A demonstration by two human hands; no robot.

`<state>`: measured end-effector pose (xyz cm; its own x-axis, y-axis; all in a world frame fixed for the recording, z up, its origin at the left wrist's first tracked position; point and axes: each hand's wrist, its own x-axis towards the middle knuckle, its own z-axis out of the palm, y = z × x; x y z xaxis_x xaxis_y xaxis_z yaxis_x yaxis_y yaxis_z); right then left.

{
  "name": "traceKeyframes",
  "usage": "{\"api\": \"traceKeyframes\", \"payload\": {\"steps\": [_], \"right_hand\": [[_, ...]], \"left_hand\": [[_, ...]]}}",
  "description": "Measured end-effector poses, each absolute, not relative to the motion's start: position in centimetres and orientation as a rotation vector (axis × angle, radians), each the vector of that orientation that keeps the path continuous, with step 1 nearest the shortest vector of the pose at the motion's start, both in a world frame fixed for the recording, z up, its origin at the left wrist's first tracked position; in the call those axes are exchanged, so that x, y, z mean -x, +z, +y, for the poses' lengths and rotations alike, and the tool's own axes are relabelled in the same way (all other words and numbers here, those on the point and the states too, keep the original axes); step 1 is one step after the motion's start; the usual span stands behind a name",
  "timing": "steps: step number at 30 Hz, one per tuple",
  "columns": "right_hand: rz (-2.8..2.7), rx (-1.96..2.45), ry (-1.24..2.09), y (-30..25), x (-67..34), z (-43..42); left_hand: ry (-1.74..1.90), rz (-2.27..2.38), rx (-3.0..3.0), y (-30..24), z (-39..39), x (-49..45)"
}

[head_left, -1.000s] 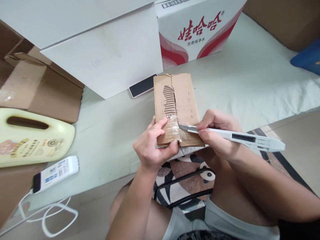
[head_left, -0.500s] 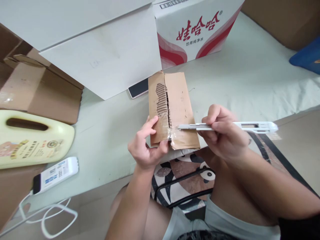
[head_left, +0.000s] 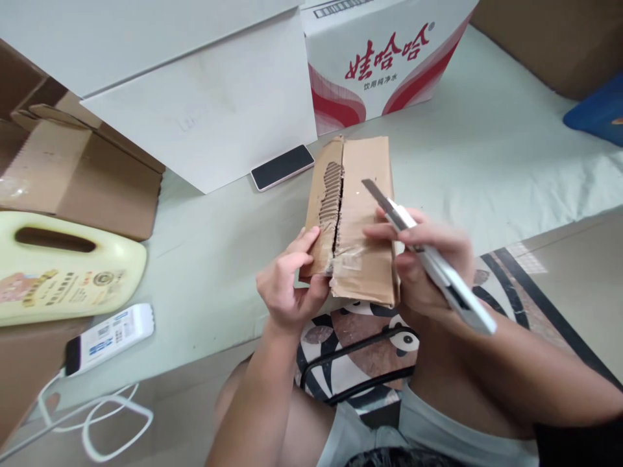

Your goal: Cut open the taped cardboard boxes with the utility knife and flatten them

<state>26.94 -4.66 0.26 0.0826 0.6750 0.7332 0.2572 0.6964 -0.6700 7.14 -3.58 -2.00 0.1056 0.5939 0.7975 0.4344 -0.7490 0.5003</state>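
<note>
A small brown cardboard box [head_left: 365, 214] with a split seam and a torn, ribbed patch lies at the table's front edge, turned at a slant. My left hand [head_left: 292, 279] grips its near left corner, fingers on top and thumb at the near end. My right hand [head_left: 428, 259] is closed around a white utility knife [head_left: 438, 275], its metal blade out and pointing up and left above the box top. Fingers of that hand also reach the right side of the box. Clear tape shows near the seam's close end.
Behind the box stand a white carton [head_left: 204, 123] and a red-and-white water carton [head_left: 384, 78]. A phone [head_left: 283, 167] lies on the pale green tablecloth [head_left: 204, 259]. Leftward are a cream jug [head_left: 73, 279], a white corded device [head_left: 111, 340] and a brown carton [head_left: 107, 175]. A blue object [head_left: 596, 110] sits far right.
The box has shifted right and turned, uncovering more of the phone. The knife has lifted from the taped seam and swung so its blade points up-left. My left hand has moved slightly right.
</note>
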Motion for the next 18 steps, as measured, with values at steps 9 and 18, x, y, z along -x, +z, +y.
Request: {"api": "traceKeyframes", "payload": {"steps": [9, 18], "right_hand": [[-1.573, 0.836, 0.304, -0.62, -26.39, -5.23], [-1.622, 0.745, 0.307, -0.1, -26.57, -4.86]], "left_hand": [[1.709, 1.079, -2.21, -2.05, -3.8, -7.02], [1.744, 1.135, -2.126, -2.24, -3.98, -7.2]]}}
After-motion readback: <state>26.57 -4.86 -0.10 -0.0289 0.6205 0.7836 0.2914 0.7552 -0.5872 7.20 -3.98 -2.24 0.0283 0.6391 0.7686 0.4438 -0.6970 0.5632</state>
